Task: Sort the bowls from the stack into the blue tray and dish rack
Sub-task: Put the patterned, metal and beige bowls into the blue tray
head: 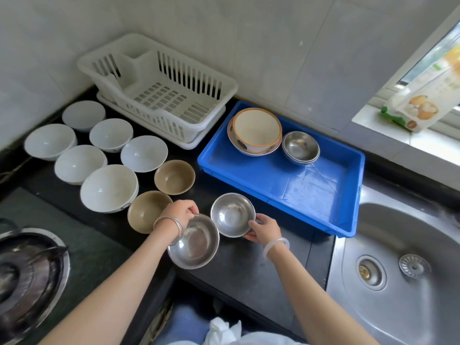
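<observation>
My left hand (179,212) grips the far rim of a steel bowl (196,245) at the counter's front edge. My right hand (264,230) holds the near right rim of a second steel bowl (232,213) just beyond it. The blue tray (321,195) to the right holds stacked cream bowls (256,129) and stacked steel bowls (300,146) at its far end. The white dish rack (159,85) at the back has nothing in it. Several white bowls (108,186) and two brown bowls (174,176) stand spread on the black counter at left.
A steel sink (403,265) lies to the right of the counter. A gas burner (27,275) sits at the near left. A food packet (423,105) leans on the window sill at the far right. Tiled wall runs behind the rack.
</observation>
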A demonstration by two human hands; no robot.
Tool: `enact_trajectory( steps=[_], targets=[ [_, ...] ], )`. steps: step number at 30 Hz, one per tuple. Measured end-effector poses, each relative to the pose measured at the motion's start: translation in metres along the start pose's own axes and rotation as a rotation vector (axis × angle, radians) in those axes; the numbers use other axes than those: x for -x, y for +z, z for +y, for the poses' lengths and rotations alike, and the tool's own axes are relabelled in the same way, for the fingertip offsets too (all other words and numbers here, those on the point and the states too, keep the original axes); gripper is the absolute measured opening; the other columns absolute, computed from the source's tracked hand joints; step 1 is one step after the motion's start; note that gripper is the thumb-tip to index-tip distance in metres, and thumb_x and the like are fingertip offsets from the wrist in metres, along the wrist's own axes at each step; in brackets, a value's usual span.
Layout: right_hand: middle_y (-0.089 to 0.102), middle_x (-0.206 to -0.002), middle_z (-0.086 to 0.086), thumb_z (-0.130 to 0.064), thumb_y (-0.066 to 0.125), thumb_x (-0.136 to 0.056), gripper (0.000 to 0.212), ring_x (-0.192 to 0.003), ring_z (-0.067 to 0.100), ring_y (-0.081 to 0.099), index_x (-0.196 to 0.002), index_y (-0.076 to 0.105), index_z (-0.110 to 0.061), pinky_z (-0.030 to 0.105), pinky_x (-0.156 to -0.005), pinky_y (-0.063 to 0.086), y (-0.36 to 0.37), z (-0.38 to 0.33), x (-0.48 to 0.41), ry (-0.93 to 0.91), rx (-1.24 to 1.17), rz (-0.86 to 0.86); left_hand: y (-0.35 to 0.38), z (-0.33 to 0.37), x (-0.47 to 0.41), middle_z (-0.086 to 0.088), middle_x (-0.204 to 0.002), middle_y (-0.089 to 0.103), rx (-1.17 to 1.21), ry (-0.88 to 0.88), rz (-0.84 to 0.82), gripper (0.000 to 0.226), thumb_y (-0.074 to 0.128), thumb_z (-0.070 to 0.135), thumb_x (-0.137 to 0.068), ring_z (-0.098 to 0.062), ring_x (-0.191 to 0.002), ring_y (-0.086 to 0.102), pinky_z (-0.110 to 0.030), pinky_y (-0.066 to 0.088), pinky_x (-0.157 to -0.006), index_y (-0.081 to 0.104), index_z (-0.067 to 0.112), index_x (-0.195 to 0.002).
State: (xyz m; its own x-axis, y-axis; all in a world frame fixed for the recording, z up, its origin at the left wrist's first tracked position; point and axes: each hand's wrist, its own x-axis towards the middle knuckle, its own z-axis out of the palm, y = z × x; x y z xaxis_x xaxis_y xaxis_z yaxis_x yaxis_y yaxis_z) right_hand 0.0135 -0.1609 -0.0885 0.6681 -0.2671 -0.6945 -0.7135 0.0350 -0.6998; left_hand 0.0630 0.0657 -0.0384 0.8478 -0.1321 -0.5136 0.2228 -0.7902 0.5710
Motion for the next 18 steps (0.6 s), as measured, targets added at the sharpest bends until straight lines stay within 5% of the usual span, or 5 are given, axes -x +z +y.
enact_trajectory(
  steps=[8,18],
  targets=[
    [0.067,-0.107,0.014,-0.01,0.054,-0.092,0.028,-0.082,0.024,0.071,-0.12,0.057,-0.011,0.024,-0.061,0.059,-0.003,-0.006,0.006,0.055,-0.068,-0.062,0.004,0.032,-0.013,0.0,-0.074,0.06,0.194,-0.016,0.169,0.013,0.052,0.003,-0.087,-0.019,-0.078,0.056,-0.028,0.042,-0.074,0.062,0.01,-0.091],
    [0.068,-0.094,0.007,-0.029,0.044,-0.096,0.021,-0.079,0.021,0.07,-0.094,0.064,-0.021,0.025,-0.061,0.057,-0.001,-0.011,0.012,0.004,-0.008,0.037,0.025,0.04,-0.027,-0.005,-0.09,0.061,0.195,-0.041,0.053,0.006,0.057,0.008,-0.086,-0.023,-0.087,0.061,-0.037,0.053,-0.083,0.056,0.012,-0.09]
  ],
)
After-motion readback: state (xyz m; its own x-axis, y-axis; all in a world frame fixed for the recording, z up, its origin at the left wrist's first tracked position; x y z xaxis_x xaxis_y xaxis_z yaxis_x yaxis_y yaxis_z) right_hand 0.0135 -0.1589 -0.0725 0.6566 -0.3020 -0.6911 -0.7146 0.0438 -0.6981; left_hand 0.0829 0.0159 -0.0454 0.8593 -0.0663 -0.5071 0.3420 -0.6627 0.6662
